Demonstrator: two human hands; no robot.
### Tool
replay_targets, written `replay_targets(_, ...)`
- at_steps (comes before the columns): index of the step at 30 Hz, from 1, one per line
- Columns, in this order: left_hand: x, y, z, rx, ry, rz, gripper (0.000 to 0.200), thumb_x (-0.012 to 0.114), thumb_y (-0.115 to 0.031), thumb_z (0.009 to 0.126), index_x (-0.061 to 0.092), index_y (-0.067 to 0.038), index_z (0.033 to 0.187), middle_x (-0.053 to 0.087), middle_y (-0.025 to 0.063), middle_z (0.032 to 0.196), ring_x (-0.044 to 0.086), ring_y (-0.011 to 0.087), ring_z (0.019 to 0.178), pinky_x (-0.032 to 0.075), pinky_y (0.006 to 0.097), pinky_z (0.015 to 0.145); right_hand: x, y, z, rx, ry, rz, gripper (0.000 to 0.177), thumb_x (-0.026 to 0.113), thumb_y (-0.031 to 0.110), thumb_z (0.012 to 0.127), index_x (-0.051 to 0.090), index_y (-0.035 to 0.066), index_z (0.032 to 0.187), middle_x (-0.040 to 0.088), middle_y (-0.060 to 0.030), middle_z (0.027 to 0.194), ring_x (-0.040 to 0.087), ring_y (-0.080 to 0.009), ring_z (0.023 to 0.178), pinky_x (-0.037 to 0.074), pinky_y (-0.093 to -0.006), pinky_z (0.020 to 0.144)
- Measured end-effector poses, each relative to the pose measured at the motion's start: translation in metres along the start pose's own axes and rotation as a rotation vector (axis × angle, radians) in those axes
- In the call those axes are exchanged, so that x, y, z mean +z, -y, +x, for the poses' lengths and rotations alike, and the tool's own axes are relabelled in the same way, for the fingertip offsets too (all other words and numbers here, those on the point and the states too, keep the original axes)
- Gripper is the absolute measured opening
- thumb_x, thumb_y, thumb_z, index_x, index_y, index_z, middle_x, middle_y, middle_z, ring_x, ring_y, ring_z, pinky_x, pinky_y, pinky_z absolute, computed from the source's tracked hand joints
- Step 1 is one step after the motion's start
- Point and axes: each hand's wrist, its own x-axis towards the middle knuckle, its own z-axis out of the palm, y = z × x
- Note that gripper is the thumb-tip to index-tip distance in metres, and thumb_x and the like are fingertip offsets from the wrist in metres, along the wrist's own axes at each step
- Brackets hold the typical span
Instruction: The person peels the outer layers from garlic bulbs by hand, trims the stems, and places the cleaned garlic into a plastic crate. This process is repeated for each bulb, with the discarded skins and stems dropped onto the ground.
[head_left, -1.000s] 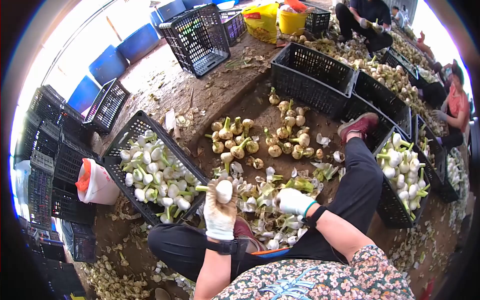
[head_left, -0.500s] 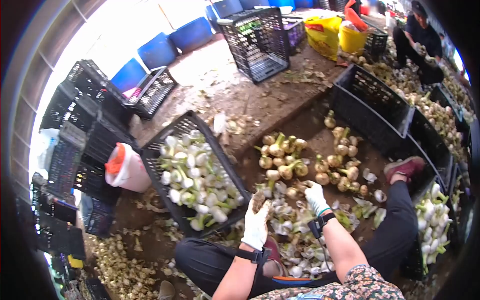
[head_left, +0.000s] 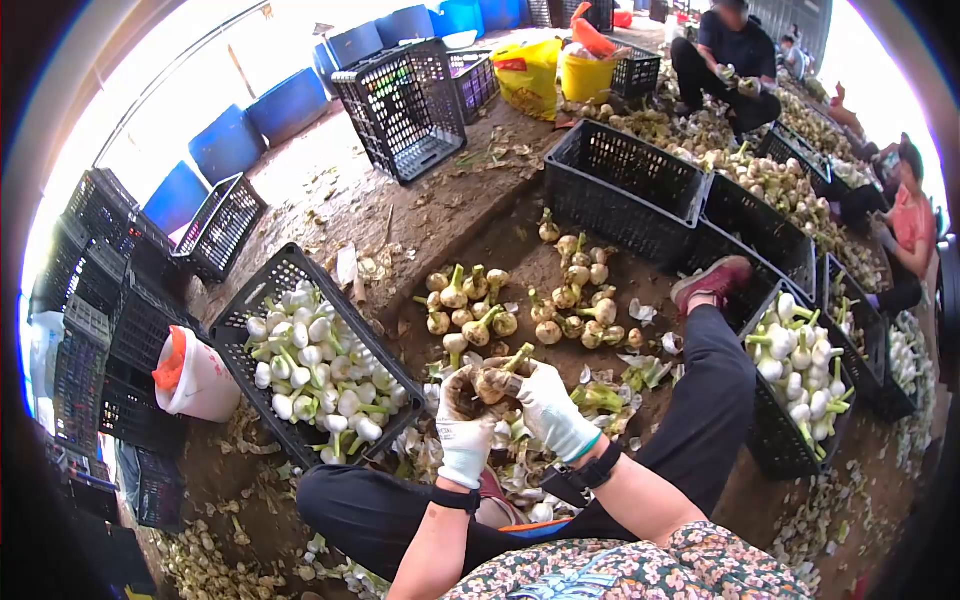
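Both my hands wear white work gloves and meet in front of my lap. Between them is a brown-skinned garlic bulb [head_left: 494, 385] with its cut stem pointing up and to the right. My left hand [head_left: 465, 425], its glove soiled with dirt, is closed round the bulb from the left. My right hand [head_left: 556, 408] grips it from the other side, its fingers partly hidden. Just beyond lie unpeeled garlic bulbs [head_left: 455, 293] in two loose groups on the ground. Peeled skins and leaves [head_left: 600, 398] litter the ground by my hands.
A black crate [head_left: 232, 340] of white garlic stands to the left, with a white bucket [head_left: 200, 385] beside it. Another crate [head_left: 778, 440] of white garlic is at right, past my leg. Black crates [head_left: 620, 215] line the far right, near seated people [head_left: 735, 50].
My hands have come together and now hold a garlic bulb between them; before, they were apart, the right one reaching near the bulbs. The view has swung to the right.
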Motion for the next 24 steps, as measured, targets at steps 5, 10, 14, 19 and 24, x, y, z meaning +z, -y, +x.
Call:
replay_targets(5,0.005,-0.009,-0.012,0.012,0.033,-0.035,0.06,0.074,0.013,0.076,0.047,-0.005,0.127,0.061,0.0077,0.119,0.062,0.0175,0.107,0.053,0.0324,0.094,0.0,0.018,-0.021,0.054,0.094,0.148,0.035,0.066,0.009,0.092,0.059,-0.005,0.124,0.068,-0.0096,0.109,0.067,-0.0145,0.094,0.055,-0.0286,0.085)
replay_targets(10,0.013,-0.02,-0.018,-0.019,0.022,-0.073,0.058,0.071,0.013,0.078,0.048,-0.007,0.127,0.059,0.0049,0.119,0.06,0.0164,0.109,0.052,0.0326,0.095,-0.006,0.037,-0.032,0.002,0.149,-0.06,0.036,0.065,0.01,0.093,0.058,-0.005,0.125,0.066,-0.0099,0.114,0.065,-0.0137,0.099,0.055,-0.028,0.086)
replay_targets(14,0.013,-0.021,-0.02,-0.04,0.047,0.006,0.053,0.07,0.005,0.084,0.047,-0.008,0.13,0.059,0.0063,0.12,0.06,0.0183,0.108,0.053,0.0342,0.093,-0.01,0.041,-0.034,0.09,0.16,-0.004,0.037,0.066,0.005,0.091,0.058,-0.005,0.125,0.066,-0.009,0.115,0.064,-0.0136,0.102,0.053,-0.0286,0.09)
replay_targets(19,0.015,-0.039,-0.023,-0.242,0.119,-0.318,0.043,0.063,-0.017,0.096,0.045,-0.001,0.132,0.059,0.0129,0.121,0.062,0.0233,0.107,0.056,0.0364,0.088,-0.042,0.027,-0.021,-0.292,0.292,-0.364,0.034,0.068,-0.006,0.084,0.061,0.0,0.116,0.067,-0.0075,0.113,0.062,-0.0136,0.105,0.05,-0.0292,0.094)
replay_targets(24,0.028,-0.04,-0.022,-0.107,0.081,-0.026,0.047,0.065,-0.018,0.095,0.047,-0.001,0.136,0.061,0.0093,0.118,0.065,0.0184,0.099,0.056,0.0313,0.084,-0.025,0.035,-0.039,-0.375,0.102,-0.563,0.051,0.043,-0.021,0.068,0.064,0.0,0.109,0.067,-0.0074,0.102,0.063,-0.0162,0.1,0.05,-0.0285,0.09)
